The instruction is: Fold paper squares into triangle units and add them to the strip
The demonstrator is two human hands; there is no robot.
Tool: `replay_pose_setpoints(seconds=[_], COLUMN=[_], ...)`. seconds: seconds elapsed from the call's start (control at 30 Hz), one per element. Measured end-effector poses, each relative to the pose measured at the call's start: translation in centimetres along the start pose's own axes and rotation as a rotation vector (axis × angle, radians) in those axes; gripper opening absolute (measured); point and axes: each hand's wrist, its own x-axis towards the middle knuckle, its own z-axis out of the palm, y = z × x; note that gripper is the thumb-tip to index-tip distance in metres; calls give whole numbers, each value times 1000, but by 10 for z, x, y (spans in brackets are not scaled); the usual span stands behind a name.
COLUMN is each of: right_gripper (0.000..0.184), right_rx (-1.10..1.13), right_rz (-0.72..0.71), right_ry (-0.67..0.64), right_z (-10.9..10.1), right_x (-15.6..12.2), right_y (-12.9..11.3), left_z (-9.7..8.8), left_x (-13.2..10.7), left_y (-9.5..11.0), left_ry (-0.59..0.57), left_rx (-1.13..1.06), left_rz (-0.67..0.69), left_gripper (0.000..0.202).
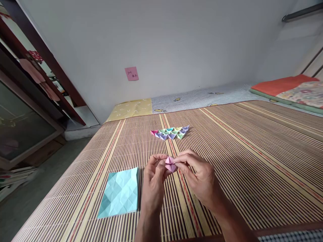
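A small pink folded paper piece (pixel 171 164) is held up between both hands above the bamboo mat. My left hand (pixel 155 170) pinches its left side between thumb and fingers. On its right side, the fingertips of my right hand (pixel 198 169) close on the paper. Beyond the hands sits a cluster of several small folded paper boats (pixel 171 133) in purple, green, yellow, teal and magenta. To the left of my left hand lies a stack of light blue-green square paper (pixel 120 193), its top sheet marked with crease lines.
The striped bamboo mat (pixel 239 151) covers the bed. A pink note (pixel 131 73) with handwriting is stuck on the wall behind. Folded orange and floral bedding (pixel 287 88) lies at the far right. At the left is a dark door frame (pixel 50 57).
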Motion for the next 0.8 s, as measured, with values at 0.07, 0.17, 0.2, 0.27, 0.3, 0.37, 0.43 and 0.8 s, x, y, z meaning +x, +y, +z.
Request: replay_pose_setpoints(seconds=[0.07, 0.17, 0.2, 0.27, 0.3, 0.37, 0.43, 0.8], right_gripper=[16, 16, 16, 18, 18, 18, 20, 13], right_rx=[1, 14, 23, 35, 33, 20, 8, -28], right_rz=[4, -4, -8, -22, -31, -61, -91, -60], right_ry=[8, 25, 30, 42, 50, 71, 87, 106], right_z=[0, -1, -2, -3, -3, -4, -3, -2], right_x=[1, 3, 3, 5, 6, 7, 8, 4], right_y=[-1, -3, -4, -4, -4, -4, -3, 1], left_z=[-1, -2, -2, -2, -1, 0, 2, 7], left_x=[1, 2, 2, 2, 2, 2, 2, 4], left_y=[1, 3, 4, 7, 8, 10, 11, 3], left_ry=[9, 6, 1, -10, -16, -40, -90, 13], left_rx=[-32, -58, -59, -50, -47, -44, -32, 122], left_rz=[13, 42, 45, 44, 45, 52, 64, 93], left_gripper=[16, 16, 17, 16, 16, 16, 18, 13])
